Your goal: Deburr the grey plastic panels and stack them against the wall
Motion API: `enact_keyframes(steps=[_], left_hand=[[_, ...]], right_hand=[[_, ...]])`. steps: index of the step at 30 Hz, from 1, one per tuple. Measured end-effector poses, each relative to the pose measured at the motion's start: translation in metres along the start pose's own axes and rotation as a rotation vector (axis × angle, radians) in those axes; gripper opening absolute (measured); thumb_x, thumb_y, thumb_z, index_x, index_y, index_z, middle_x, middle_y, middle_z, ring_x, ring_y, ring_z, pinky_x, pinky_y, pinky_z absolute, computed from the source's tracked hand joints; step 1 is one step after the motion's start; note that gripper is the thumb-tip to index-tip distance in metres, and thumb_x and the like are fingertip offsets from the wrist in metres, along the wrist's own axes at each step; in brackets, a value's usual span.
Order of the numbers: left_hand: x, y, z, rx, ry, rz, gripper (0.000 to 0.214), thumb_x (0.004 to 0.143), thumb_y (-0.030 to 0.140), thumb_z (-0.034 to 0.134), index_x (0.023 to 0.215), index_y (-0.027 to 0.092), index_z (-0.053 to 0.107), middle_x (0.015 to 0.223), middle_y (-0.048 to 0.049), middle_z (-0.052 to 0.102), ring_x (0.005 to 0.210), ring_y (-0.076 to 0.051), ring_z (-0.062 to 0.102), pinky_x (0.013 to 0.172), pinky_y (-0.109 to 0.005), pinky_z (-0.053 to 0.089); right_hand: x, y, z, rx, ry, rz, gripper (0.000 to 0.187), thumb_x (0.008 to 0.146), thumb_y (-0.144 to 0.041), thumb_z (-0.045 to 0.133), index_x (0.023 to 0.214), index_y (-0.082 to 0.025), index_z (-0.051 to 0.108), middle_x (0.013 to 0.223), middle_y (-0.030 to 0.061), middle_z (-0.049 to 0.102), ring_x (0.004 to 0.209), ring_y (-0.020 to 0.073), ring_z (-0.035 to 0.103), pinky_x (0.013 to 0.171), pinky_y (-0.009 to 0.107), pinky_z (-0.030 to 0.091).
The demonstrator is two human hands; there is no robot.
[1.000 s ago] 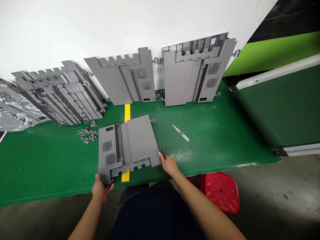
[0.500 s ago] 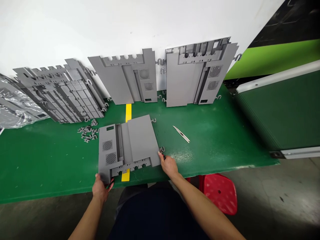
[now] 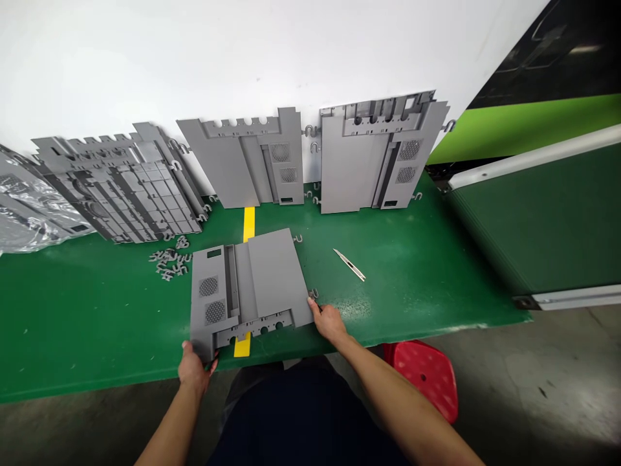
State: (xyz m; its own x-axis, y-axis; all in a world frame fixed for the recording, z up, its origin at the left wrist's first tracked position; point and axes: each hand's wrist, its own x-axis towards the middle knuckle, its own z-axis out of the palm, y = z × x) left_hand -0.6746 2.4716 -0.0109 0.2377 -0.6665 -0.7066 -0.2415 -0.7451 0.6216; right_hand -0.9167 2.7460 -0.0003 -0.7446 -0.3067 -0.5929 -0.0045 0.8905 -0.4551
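Note:
A grey plastic panel (image 3: 274, 275) with two mesh grilles lies in front of me over the green table, its notched edge facing me. My left hand (image 3: 194, 370) grips its near left corner, thumb at the side and fingers partly hidden underneath. At the near right edge, my right hand (image 3: 330, 321) is closed on the panel beside a small hook-shaped tab. Something dark and red shows at the fingers of both hands, too small to make out. A slim utility knife (image 3: 349, 264) lies to the right of the panel. Left of it is a pile of loose grey hook pieces (image 3: 167, 265).
Against the white wall (image 3: 272, 52) lean a grey panel (image 3: 233, 168), a panel stack (image 3: 349, 165) and ribbed panels (image 3: 126, 188). Plastic wrap (image 3: 39, 220) covers parts at far left. A red stool (image 3: 427, 375) stands below the table edge; a green-faced board (image 3: 548, 220) is at right.
The view has tilted slightly, so the scene sits a little lower. Both hands keep their hold on the panel, which has hardly moved on the table.

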Motion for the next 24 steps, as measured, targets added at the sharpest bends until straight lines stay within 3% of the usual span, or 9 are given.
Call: enact_keyframes(steps=[7, 12, 17, 19, 24], left_hand=[[0.002, -0.001, -0.001, -0.029, -0.001, -0.022, 0.049, 0.098, 0.057, 0.052, 0.138, 0.030, 0.055, 0.137, -0.0124, 0.066, 0.099, -0.030, 0.076, 0.061, -0.036, 0.059], [0.001, 0.004, -0.001, -0.076, -0.001, -0.051, 0.044, 0.099, 0.056, 0.049, 0.136, 0.033, 0.055, 0.142, -0.0090, 0.064, 0.118, -0.031, 0.071, 0.073, -0.044, 0.063], [0.006, 0.020, 0.002, -0.129, -0.011, -0.056, 0.046, 0.101, 0.060, 0.037, 0.132, 0.034, 0.057, 0.142, -0.0066, 0.064, 0.133, -0.028, 0.063, 0.091, -0.052, 0.061], [0.009, 0.027, 0.004, -0.135, -0.028, -0.069, 0.048, 0.101, 0.061, 0.032, 0.130, 0.033, 0.057, 0.143, -0.0071, 0.063, 0.139, -0.028, 0.058, 0.102, -0.058, 0.054], [0.013, 0.032, 0.002, -0.120, -0.083, -0.059, 0.043, 0.102, 0.057, 0.034, 0.123, 0.029, 0.059, 0.141, -0.0093, 0.063, 0.142, -0.030, 0.055, 0.112, -0.064, 0.045]], right_hand=[[-0.004, -0.001, 0.009, -0.013, 0.036, 0.033, 0.088, 0.100, -0.078, 0.022, 0.103, -0.010, 0.077, 0.107, 0.0287, 0.075, 0.108, 0.0370, 0.073, 0.097, 0.044, 0.052], [-0.004, -0.002, 0.011, -0.014, 0.062, 0.038, 0.086, 0.100, -0.076, 0.023, 0.107, -0.009, 0.076, 0.110, 0.0305, 0.074, 0.110, 0.0398, 0.072, 0.099, 0.048, 0.051], [-0.005, 0.019, -0.005, 0.050, -0.003, -0.015, 0.069, 0.094, -0.078, 0.047, 0.085, -0.014, 0.074, 0.103, 0.0268, 0.075, 0.111, 0.0411, 0.070, 0.101, 0.049, 0.050], [-0.004, 0.029, -0.014, 0.122, -0.043, -0.025, 0.067, 0.089, -0.082, 0.052, 0.075, -0.018, 0.068, 0.092, 0.0206, 0.075, 0.103, 0.0373, 0.072, 0.095, 0.045, 0.054], [0.001, 0.035, -0.019, 0.390, -0.101, 0.094, 0.079, 0.094, -0.088, 0.018, 0.085, -0.021, 0.058, 0.076, 0.0088, 0.068, 0.062, 0.0200, 0.068, 0.055, 0.032, 0.057]])
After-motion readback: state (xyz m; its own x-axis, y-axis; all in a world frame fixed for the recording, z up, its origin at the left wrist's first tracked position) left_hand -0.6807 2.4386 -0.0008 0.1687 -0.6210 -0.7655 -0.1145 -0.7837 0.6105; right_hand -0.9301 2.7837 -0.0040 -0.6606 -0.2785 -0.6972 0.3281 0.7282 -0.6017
